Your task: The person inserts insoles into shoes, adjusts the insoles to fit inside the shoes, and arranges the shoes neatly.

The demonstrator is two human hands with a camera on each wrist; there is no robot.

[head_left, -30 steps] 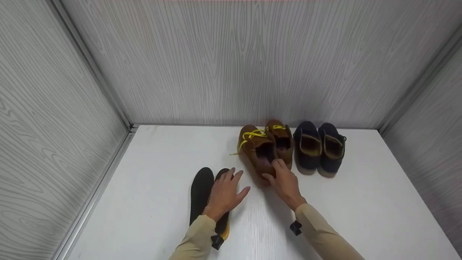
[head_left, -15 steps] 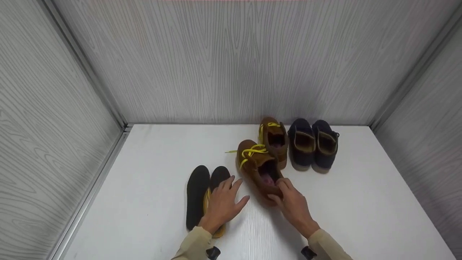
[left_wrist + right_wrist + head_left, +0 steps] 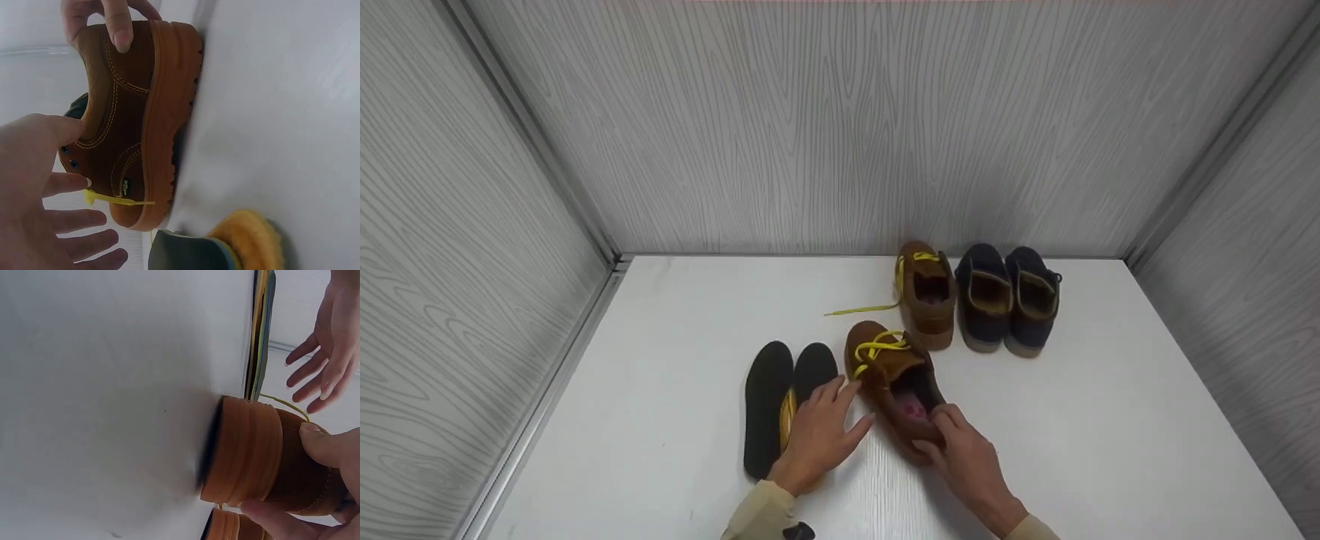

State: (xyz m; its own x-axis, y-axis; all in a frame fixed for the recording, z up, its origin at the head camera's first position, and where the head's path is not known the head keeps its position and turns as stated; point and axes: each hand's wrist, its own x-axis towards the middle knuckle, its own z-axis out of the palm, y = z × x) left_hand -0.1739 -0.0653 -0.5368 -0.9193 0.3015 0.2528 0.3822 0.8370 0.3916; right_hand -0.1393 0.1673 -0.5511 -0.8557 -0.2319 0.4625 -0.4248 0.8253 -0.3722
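My right hand [image 3: 971, 461] grips the heel of a brown suede shoe [image 3: 885, 382] with yellow laces, thumb outside and fingers over the collar. In the right wrist view the shoe's thick tan sole [image 3: 247, 450] stands close over the white surface. My left hand [image 3: 819, 435] hovers with spread fingers over a pair of dark insoles [image 3: 769, 409] with yellow fuzzy undersides, left of the shoe. In the left wrist view its fingers [image 3: 84, 219] point toward the shoe's side, holding nothing. The matching brown shoe [image 3: 936, 322] stands behind, its loose yellow lace [image 3: 862, 309] trailing left.
A pair of navy shoes [image 3: 984, 322] stands at the back right, beside the matching brown shoe. Grey wood-grain panels [image 3: 840, 127] rise behind and on both sides of the white tabletop [image 3: 675, 330].
My right hand has drawn the brown shoe toward me, away from its mate at the back. The left hand has stayed near the insoles, its fingers still spread.
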